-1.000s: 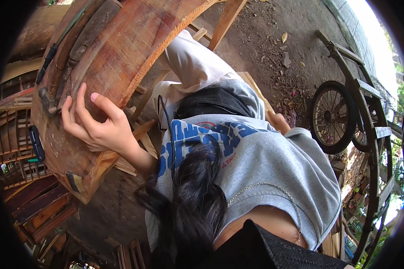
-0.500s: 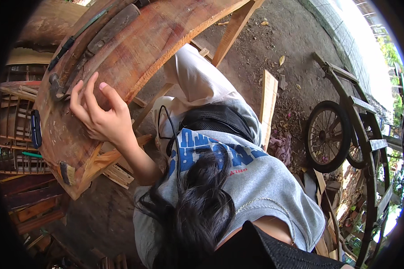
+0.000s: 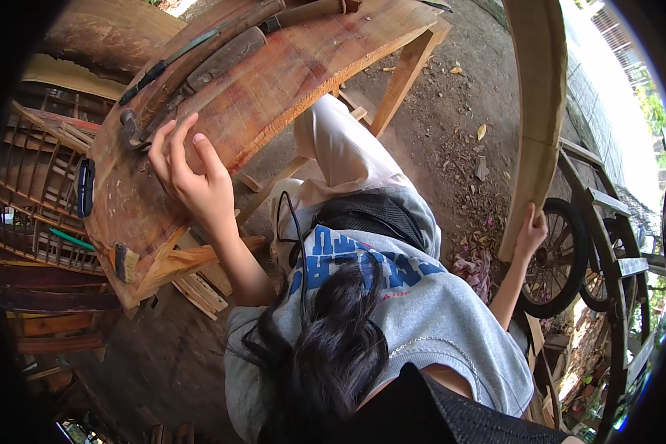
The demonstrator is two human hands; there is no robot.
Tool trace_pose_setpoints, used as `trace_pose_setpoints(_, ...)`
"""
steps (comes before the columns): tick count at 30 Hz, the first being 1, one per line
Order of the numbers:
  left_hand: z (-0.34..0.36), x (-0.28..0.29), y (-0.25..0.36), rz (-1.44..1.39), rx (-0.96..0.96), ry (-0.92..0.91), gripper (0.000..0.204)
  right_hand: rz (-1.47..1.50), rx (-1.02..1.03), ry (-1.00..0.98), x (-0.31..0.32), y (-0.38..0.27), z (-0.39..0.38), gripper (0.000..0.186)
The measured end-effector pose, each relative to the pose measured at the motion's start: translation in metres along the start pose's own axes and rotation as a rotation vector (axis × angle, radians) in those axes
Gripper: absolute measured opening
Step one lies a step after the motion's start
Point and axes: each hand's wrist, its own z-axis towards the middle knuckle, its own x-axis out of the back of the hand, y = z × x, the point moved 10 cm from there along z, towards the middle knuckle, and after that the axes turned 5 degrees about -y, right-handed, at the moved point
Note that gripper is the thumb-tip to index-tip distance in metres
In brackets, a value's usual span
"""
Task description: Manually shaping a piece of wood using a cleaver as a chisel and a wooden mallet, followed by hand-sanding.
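Note:
My right hand [image 3: 531,231] is closed around the lower end of a long pale wooden plank [image 3: 539,111], which stands up on my right and runs out of the top of the view. My left hand [image 3: 192,177] is over the worn reddish wooden bench [image 3: 229,96], fingers apart and nothing in them. Its fingertips are nearest a hammer's metal head [image 3: 132,128]. Beside the hammer lie a wide, dark flat blade [image 3: 226,59] and a thin green tool with a black handle [image 3: 152,74].
Along the bench's left edge lie a dark blue object [image 3: 86,187] and a paintbrush [image 3: 126,263]. Wooden slats [image 3: 200,294] are under the bench. A spoked wheel [image 3: 555,259] and a ladder-like wooden frame [image 3: 603,200] stand at the right. Slatted racks [image 3: 37,177] are at the left.
My right hand has come into view holding the plank, which before leaned lower with only a short piece showing. My left hand stays over the bench; the view has shifted slightly.

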Motion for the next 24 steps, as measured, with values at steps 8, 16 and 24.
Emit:
trace_pose_setpoints(8,0.018,0.008,0.007,-0.199,0.007,0.038,0.025,-0.396,0.270,0.274,0.043,-0.179,0.040,0.028)
trace_pose_setpoints(16,0.020,0.024,0.017,-0.161,-0.038,0.147,0.065,-0.261,0.718,0.101,0.007,-0.249,0.017,0.033)
trace_pose_setpoints(24,0.041,0.016,0.043,0.120,-0.202,0.082,0.062,-0.347,0.947,0.062,0.001,-0.267,-0.011,0.032)
